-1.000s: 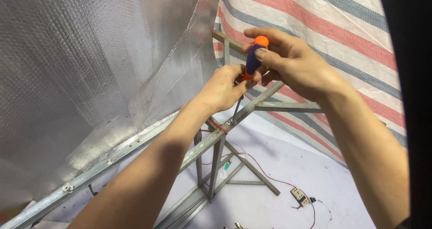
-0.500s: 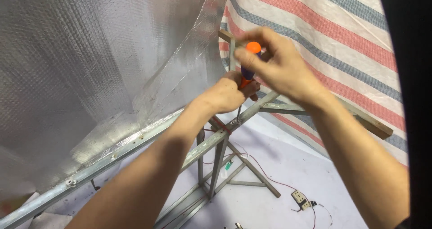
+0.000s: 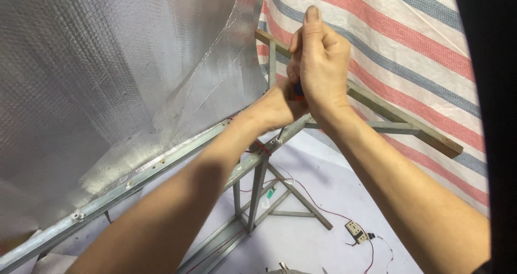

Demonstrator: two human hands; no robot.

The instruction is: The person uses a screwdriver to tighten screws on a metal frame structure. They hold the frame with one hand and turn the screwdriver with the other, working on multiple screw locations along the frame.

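Observation:
My right hand (image 3: pixel 320 64) is wrapped over the handle of a screwdriver (image 3: pixel 297 89). Only a sliver of its blue and orange grip shows under the palm. Just below, my left hand (image 3: pixel 272 110) is curled around the tool's lower part, close against the joint of a grey metal frame (image 3: pixel 161 161). The tip is hidden behind my fingers. A sheet of silver foil (image 3: pixel 107 80) hangs from the frame's upper rail on the left.
A red, white and blue striped tarp (image 3: pixel 409 37) hangs behind, with a wooden slat (image 3: pixel 409 126) slanting across it. The frame's legs reach the pale floor, where a small power socket (image 3: pixel 356 231) and thin red wires (image 3: pixel 312 193) lie.
My right hand has turned and closed over the handle, so the orange cap that showed before is now covered. The left hand stays at the frame joint.

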